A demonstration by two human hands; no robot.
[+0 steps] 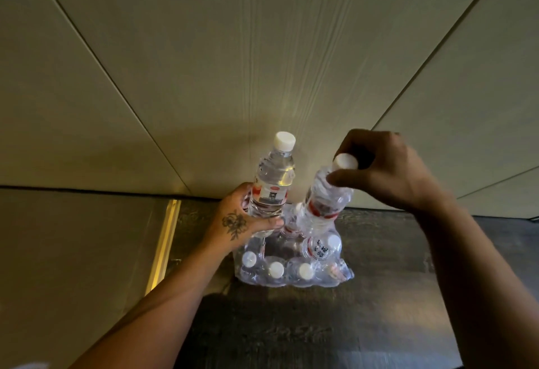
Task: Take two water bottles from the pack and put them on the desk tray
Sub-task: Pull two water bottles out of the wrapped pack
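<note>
Two clear plastic bottles are held above the pack point(291, 263), each ribbed at the shoulder, topped with a white screw cap and wrapped in a red and white label whose print is too small to read. One bottle point(272, 182) stands nearly upright, with the left hand point(248, 223) wrapped around its lower body. The other bottle point(322, 205) leans right, its base still among the pack's torn wrapping; the right hand point(385, 170) pinches it at the neck just under the cap. Crinkled clear film binds the pack, where several white caps show; one has dark characters I cannot make out. It sits on a dark, wood-grained worktop against a pale panelled wall point(262, 62).
</note>
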